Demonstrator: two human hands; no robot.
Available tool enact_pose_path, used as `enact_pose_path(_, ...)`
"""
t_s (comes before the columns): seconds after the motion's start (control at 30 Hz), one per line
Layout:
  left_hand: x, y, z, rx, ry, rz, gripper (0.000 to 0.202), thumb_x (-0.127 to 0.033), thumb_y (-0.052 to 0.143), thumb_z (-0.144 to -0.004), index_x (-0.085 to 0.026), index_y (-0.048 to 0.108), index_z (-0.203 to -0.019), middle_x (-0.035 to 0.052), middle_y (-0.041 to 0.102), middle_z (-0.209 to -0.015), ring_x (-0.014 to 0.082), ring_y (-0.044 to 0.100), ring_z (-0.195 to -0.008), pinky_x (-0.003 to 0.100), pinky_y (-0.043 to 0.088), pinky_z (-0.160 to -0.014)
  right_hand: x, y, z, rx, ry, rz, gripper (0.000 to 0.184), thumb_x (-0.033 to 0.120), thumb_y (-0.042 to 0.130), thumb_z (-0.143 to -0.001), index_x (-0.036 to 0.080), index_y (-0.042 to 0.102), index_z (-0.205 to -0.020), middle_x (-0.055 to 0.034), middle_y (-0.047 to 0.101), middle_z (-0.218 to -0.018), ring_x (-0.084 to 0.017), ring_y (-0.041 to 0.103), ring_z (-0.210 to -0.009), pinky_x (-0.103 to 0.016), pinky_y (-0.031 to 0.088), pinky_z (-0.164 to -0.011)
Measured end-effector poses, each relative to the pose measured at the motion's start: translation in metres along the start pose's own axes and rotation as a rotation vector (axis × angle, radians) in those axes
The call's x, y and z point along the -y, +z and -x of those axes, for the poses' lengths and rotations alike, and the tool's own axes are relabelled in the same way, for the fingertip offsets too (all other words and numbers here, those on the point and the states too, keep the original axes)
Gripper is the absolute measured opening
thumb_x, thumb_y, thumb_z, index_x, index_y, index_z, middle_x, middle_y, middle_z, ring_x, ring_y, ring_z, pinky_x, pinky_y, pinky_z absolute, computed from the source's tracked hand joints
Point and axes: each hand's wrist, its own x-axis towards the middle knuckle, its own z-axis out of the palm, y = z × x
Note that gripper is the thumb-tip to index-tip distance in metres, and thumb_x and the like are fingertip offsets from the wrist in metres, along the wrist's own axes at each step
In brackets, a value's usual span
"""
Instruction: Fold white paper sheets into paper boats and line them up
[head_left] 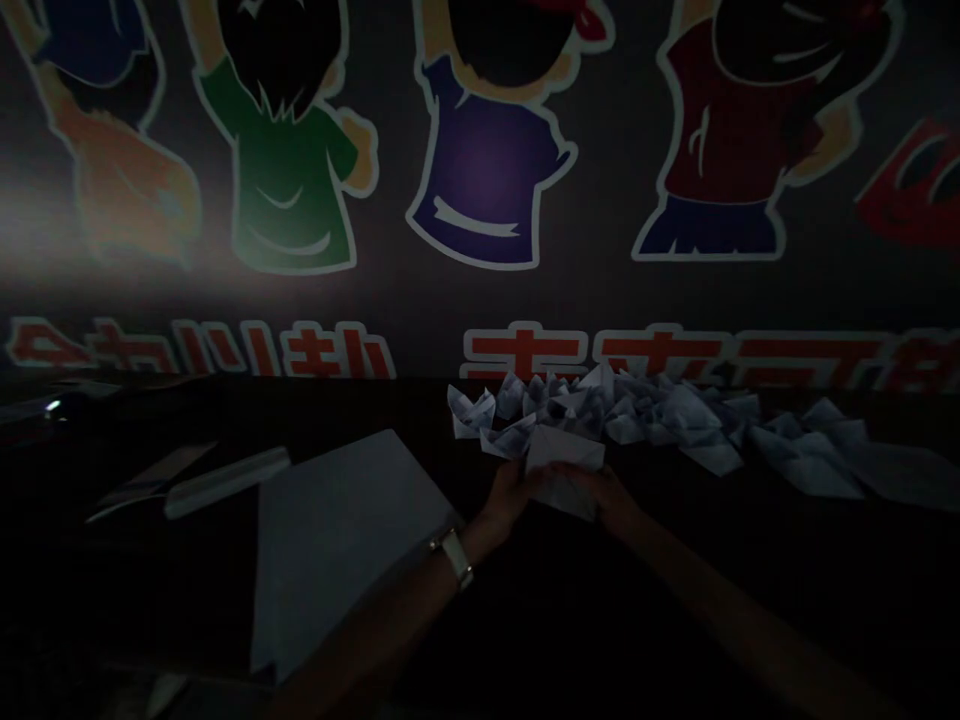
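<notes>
My view is dim, but I can make out two bare hands working over a dark tabletop (127, 590). The left hand (510, 497) and the right hand (611, 500) sit close together near the middle of the frame, fingers curled inward, gripping a folded white paper piece (562, 478) from either side at its lower part. It may be a partly formed boat shape, though in this light I can't be sure. Neither hand is spread open, and I see nothing else in either one. A white-strapped wristwatch (454, 558) sits on the left wrist. Just beyond the hands, almost touching the held paper, lies a heaped cluster of small folded white paper boats (592, 415), and a spread of flatter, creased white paper pieces (814, 462) runs off to its right along the far side of the tabletop. Beside the left forearm lies a large flat pale paper sheet (341, 550), one corner pointing away from me. Farther left are a long white folded paper strip (225, 482) and a thin, dull flat sheet (150, 482). Behind the tabletop, a wall mural (480, 300) shows cartoon figures in green, purple and red shirts above large red-and-white lettering (675, 358).
</notes>
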Motion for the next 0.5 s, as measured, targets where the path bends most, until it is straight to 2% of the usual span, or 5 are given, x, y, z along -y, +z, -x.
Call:
enact_pose_path(0.17, -0.002, 0.0, 0.0, -0.032, -0.036, 0.0, 0.033, -0.043, 0.068, -0.065, -0.011, 0.067, -0.073, 0.003, 0.061, -0.066, 0.0127, 0.051, -0.059, 0.023, 0.039, -0.054, -0.003, -0.005, -0.006, -0.01, 0.03, -0.049, 0.028, 0.037, 0.075, -0.055, 0.017, 0.069, -0.073, -0.0063, 0.072, -0.074, -0.026, 0.066, -0.069, -0.035, 0.051, -0.065)
enact_pose_path(0.4, -0.002, 0.001, -0.002, -0.031, -0.033, 0.018, 0.034, -0.043, 0.068, -0.065, -0.011, 0.068, -0.077, 0.0046, 0.063, -0.072, 0.0127, 0.052, -0.061, 0.022, 0.041, -0.055, 0.003, -0.013, -0.014, -0.179, -0.036, -0.102, 0.027, 0.037, 0.075, -0.051, 0.016, 0.068, -0.065, -0.005, 0.07, -0.063, -0.024, 0.065, -0.059, -0.033, 0.049, -0.055)
enact_pose_path(0.5, -0.004, 0.002, -0.002, -0.026, -0.026, 0.026, 0.035, -0.044, 0.069, -0.064, -0.01, 0.068, -0.075, 0.0048, 0.063, -0.071, 0.0127, 0.052, -0.06, 0.022, 0.04, -0.054, 0.003, -0.015, -0.017, -0.192, -0.062, -0.068, 0.026, 0.041, 0.071, -0.054, 0.017, 0.067, -0.064, -0.0037, 0.069, -0.06, -0.025, 0.065, -0.06, -0.033, 0.049, -0.055)
